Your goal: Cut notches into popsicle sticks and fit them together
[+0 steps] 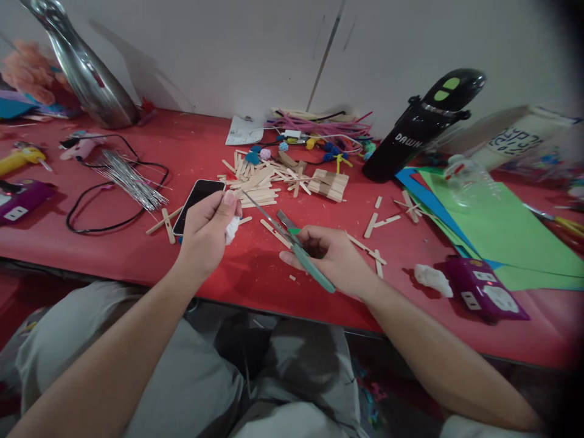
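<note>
Head view: the right hand (pixel 335 258) is closing its fingers through and around the green handles of the scissors (pixel 295 246), which are lying low over the red table (pixel 255 267) to the right of the phone (pixel 197 201), their blades parted and pointing back toward it. The left hand (pixel 207 228) is hovering over the phone's near edge, clenching a white crumpled wad (pixel 232 229) between thumb and curled fingers. Loose craft sticks (pixel 260 182) are lying just beyond and right of the phone. Judged from their look, the scissors are light, stiff and sharp at the tips, best taken by the handle loops; the wad is appearing soft, nearly weightless and easily crushed, so a gentle pinch is sufficing.
</note>
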A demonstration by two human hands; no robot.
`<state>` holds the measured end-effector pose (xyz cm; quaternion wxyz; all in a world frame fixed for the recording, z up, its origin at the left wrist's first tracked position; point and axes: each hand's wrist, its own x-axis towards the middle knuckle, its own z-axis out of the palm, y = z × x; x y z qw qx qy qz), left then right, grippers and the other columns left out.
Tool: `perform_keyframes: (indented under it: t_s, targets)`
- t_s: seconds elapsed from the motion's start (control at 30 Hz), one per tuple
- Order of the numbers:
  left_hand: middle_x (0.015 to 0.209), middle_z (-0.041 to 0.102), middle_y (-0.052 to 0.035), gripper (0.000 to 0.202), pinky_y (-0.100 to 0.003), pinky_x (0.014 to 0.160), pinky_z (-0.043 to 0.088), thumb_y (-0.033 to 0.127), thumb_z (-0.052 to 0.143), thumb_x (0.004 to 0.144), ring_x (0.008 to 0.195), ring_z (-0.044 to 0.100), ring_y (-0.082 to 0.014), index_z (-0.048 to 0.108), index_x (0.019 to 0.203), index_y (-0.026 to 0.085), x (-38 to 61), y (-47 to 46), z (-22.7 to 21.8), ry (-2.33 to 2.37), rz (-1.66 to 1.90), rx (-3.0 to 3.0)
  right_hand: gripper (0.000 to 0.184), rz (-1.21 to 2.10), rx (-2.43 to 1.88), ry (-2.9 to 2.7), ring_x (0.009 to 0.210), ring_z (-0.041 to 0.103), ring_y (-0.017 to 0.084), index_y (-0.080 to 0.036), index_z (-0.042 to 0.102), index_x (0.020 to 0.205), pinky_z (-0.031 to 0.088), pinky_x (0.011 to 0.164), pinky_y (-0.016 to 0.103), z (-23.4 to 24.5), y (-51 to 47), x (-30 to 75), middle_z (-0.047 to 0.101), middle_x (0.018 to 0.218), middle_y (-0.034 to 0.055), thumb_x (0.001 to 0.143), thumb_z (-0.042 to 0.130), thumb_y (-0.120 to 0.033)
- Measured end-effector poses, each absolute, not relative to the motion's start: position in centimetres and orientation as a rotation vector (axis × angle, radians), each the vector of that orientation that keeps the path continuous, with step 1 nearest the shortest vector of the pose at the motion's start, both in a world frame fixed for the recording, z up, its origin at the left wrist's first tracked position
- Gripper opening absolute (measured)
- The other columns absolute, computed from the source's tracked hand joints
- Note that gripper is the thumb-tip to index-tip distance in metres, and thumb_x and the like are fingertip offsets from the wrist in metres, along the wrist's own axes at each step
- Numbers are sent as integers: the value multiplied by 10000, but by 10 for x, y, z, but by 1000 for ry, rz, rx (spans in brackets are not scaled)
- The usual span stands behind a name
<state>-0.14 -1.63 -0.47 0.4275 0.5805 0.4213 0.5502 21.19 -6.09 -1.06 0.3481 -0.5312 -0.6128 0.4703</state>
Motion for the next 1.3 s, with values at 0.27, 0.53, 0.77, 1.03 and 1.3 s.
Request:
perform_keyframes:
  t_s: [0.27,0.53,0.77,1.03,1.3]
  targets:
    - [462,422,37,380,-221,385,239,448,548,929,404,356,-72,574,662,179,-2,-18,-4,1083,1365,1428,403,1214,-1371,-1620,530,419,74,-180,520,686,323,484,207,-13,-60,213,480,572,-71,668,851,-409]
    - [461,413,35,390,-230,375,233,452,553,923,399,344,-75,563,641,182,-1,-19,-1,1102,1365,1480,416,1204,-1358,-1655,535,432,84,-186,505,685,337,490,220,-15,-60,213,493,580,-63,690,830,-446]
    - [449,410,39,375,-227,376,223,405,530,942,391,335,-69,557,645,179,-2,-21,1,1112,1360,1484,419,1202,-1338,-1668,548,429,87,-183,504,675,341,490,220,-17,-59,212,498,588,-52,706,813,-465]
    - [452,407,38,384,-238,380,233,441,544,930,397,340,-78,558,645,184,-1,-20,0,1113,1356,1491,438,1198,-1348,-1672,539,447,95,-184,511,670,349,487,230,-17,-60,212,506,582,-44,701,804,-509]
    - [435,403,36,384,-241,385,257,412,532,935,390,352,-82,556,623,189,0,-21,3,1135,1351,1513,393,1180,-1350,-1713,527,422,90,-184,524,658,341,485,227,-19,-60,212,508,568,-47,730,784,-469]
